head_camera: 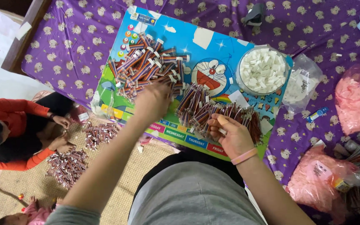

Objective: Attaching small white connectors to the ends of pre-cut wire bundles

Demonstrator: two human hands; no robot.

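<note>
My left hand reaches forward onto the near edge of a pile of striped wire bundles with white end plugs, fingers curled down over them. My right hand, with a pink wristband, rests on a second heap of the same bundles and pinches one small white-tipped piece between thumb and fingers. Both heaps lie on a bright blue cartoon board set on a purple patterned bed sheet. A clear round tub of small white plugs stands at the board's far right corner.
A clear bag of white plugs and pink plastic bags lie to the right. On the left, a person in an orange top sits on a woven mat with more wire bundles. A small child is at the bottom left.
</note>
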